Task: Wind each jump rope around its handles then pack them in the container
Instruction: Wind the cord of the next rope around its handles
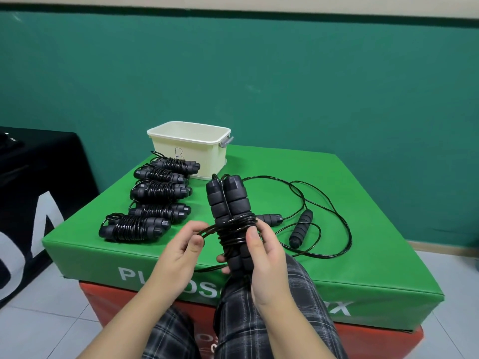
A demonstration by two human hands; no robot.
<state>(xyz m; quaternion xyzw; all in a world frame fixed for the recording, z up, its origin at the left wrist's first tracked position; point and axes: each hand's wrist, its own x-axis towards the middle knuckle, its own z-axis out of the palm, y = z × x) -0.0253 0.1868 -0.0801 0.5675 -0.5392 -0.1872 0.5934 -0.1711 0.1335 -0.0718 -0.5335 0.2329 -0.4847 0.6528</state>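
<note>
We hold a pair of handles point(229, 221) upright over the near edge of the green box point(324, 257), our right hand point(264, 257) clasped round their lower half while our left hand point(181, 251) pinches the black cord point(207, 230) beside its first coils. Five wound ropes point(155, 198) lie in a row to the left; one loose rope point(300, 228) sprawls to the right. The cream container point(190, 149) beyond appears empty, so by our reckoning all packing remains.
</note>
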